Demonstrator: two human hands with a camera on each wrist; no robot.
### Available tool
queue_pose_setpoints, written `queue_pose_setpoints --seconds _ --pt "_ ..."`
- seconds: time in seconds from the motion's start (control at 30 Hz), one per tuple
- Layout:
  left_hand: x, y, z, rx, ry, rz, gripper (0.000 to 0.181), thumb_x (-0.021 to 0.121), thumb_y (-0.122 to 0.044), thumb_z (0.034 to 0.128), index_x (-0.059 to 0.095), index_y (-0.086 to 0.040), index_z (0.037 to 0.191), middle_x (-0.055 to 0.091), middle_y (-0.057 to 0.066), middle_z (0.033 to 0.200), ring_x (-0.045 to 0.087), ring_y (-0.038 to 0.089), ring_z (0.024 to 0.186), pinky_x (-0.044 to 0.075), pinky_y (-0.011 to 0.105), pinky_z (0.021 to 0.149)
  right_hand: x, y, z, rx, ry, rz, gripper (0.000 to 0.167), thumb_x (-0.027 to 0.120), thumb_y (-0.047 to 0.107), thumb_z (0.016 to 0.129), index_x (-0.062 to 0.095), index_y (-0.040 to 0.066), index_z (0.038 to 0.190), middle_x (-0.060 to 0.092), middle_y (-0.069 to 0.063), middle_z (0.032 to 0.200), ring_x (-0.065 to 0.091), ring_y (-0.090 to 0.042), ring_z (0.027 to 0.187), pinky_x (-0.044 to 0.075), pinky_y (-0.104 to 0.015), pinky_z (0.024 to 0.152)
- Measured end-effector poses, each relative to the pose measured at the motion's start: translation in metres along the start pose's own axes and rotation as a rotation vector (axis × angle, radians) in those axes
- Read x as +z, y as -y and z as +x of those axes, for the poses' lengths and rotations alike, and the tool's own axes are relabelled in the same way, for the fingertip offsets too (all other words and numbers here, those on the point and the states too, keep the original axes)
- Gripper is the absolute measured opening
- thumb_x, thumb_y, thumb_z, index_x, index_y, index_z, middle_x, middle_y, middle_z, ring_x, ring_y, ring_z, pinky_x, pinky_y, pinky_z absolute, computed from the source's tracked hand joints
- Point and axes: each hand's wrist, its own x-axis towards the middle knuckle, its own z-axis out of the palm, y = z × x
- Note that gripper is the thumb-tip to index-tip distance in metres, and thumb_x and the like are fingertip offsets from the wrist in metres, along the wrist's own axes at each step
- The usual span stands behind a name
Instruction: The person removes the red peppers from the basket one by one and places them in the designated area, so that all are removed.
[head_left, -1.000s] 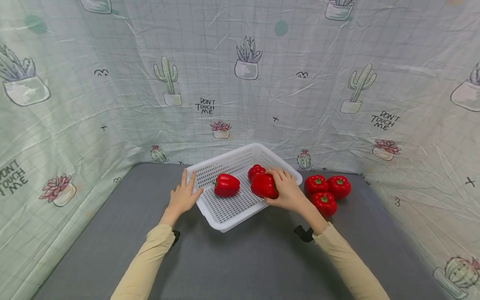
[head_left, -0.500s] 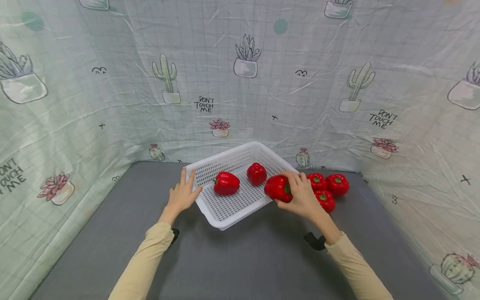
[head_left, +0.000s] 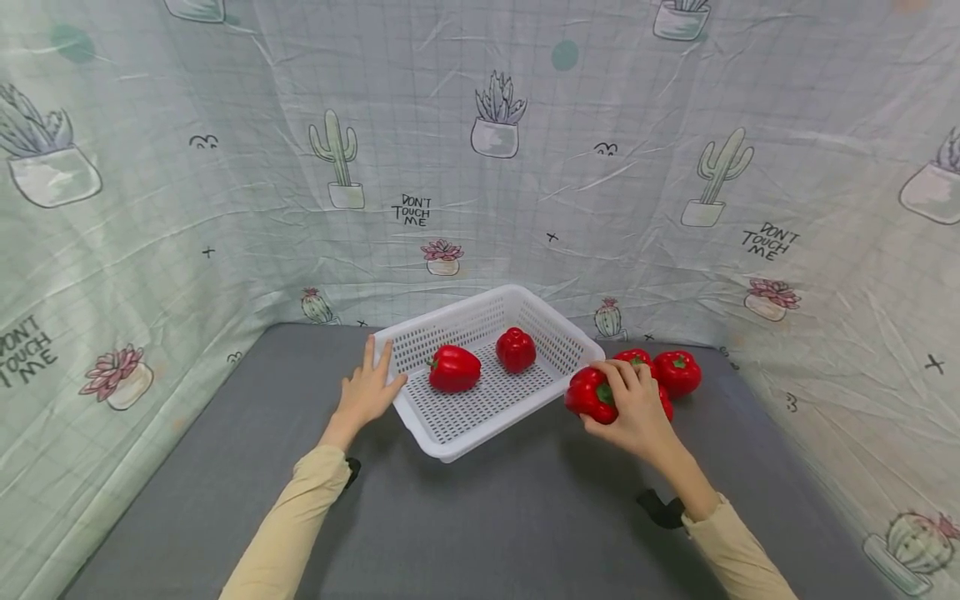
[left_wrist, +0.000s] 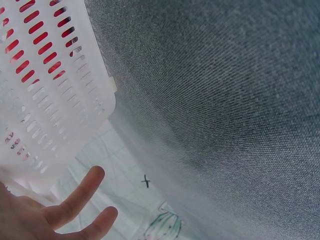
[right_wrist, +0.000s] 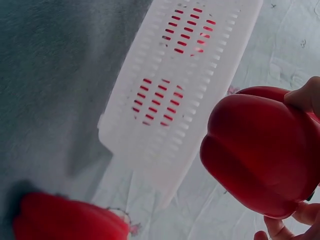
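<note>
backing grey tabletop (head_left: 480, 533): cactus-print curtain (head_left: 562, 192); right grip (head_left: 636, 410) curled round pepper (head_left: 587, 395), left grip (head_left: 366, 393) spread against basket (head_left: 502, 419).

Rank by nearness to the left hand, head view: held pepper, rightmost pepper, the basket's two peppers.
1. Left pepper: in the basket.
2. Right pepper: also inside, farther right.
3. Held pepper: in the right hand.
4. Rightmost pepper: on the table.

- Left hand (head_left: 365, 395): fingers extended and spread, thumb pointing inward.
- Right hand (head_left: 636, 410): fingers and thumb curled in a grip.
- Left arm (head_left: 288, 525): reaches forward, angled inward.
- Right arm (head_left: 738, 550): likewise reaches forward, angled inward.
</note>
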Motion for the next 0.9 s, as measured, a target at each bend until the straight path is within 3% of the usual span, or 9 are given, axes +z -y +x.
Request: queue_pose_setpoints --seconds 0.33,0.57,0.9 --pt "0.001 0.000 0.000 0.003 0.002 0.006 0.070 0.039 -0.042 0.0897 0.011 -0.008 0.144 -0.004 0.020 0.149 0.041 0.053 0.111 0.027 0.069 0.088 -0.016 -0.018 -0.022 -0.006 -0.065 -0.032 0.074 0.082 0.023 0.049 0.053 0.011 0.116 0.052 -0.016 0.108 0.040 -0.032 0.092 0.040 -0.053 0.072" --pt "0.001 0.000 0.000 0.002 0.005 0.002 0.070 0.039 -0.043 0.0895 0.011 -0.008 0.144 -0.004 0.021 0.149 0.041 0.053 0.111 0.027 0.069 0.087 -0.024 -0.030 -0.037 0.053 -0.077 -0.033 0.075 0.082 0.022 0.051 0.053 0.010 0.119 0.050 -0.016 0.108 0.038 -0.031 0.092 0.036 -0.050 0.069" --pt "0.002 -0.001 0.001 -0.001 -0.007 0.007 0.070 0.040 -0.042 0.0890 0.012 -0.007 0.144 -0.003 0.022 0.149 0.042 0.053 0.111 0.027 0.069 0.088 -0.029 -0.050 -0.054 0.170 -0.203 -0.062 0.071 0.079 0.019 0.052 0.054 0.006 0.117 0.046 -0.024 0.103 0.036 -0.038 0.088 0.028 -0.047 0.070"
